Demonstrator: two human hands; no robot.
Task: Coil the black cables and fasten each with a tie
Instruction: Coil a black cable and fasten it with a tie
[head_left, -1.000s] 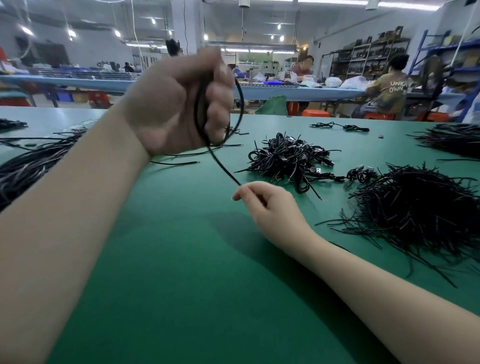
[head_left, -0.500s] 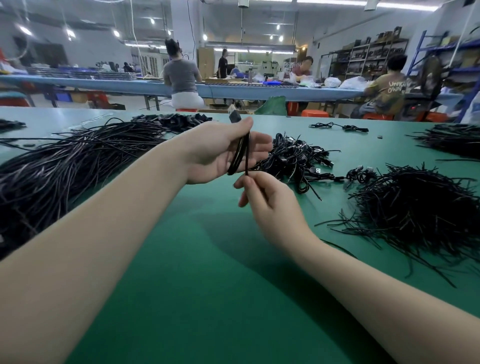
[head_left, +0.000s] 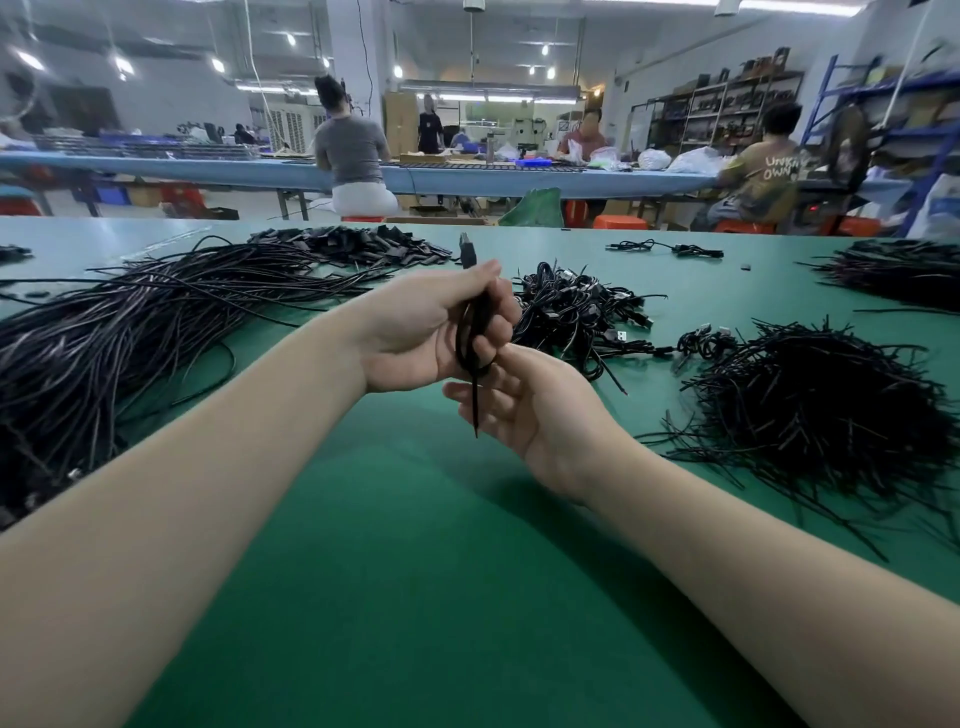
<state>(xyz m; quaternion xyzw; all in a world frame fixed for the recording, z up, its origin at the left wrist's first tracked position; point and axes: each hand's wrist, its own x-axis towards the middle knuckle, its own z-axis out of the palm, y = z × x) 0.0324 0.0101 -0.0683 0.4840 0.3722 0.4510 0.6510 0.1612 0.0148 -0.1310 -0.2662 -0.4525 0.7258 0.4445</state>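
My left hand (head_left: 415, 332) grips a coiled black cable (head_left: 474, 332) above the green table (head_left: 415, 571); the cable's plug (head_left: 466, 253) sticks up past my fingers. A thin black tail (head_left: 475, 410) hangs down from the coil. My right hand (head_left: 540, 415) is just below it, fingers loosely extended, touching the coil's lower loop, with the tail lying across the palm. A heap of short black ties (head_left: 821, 410) lies to the right. Coiled, tied cables (head_left: 576, 312) are piled behind my hands. Loose long cables (head_left: 119, 338) spread out at the left.
Flat black pieces (head_left: 353, 244) lie at the back of the table, two coiled cables (head_left: 667, 248) at the back right, and another dark heap (head_left: 898, 275) at the far right. Several people work at a long bench (head_left: 208, 171) beyond.
My left hand came down from head height to just above the table with the coil in it. My right hand rose from the table to the coil, and its pinch loosened.
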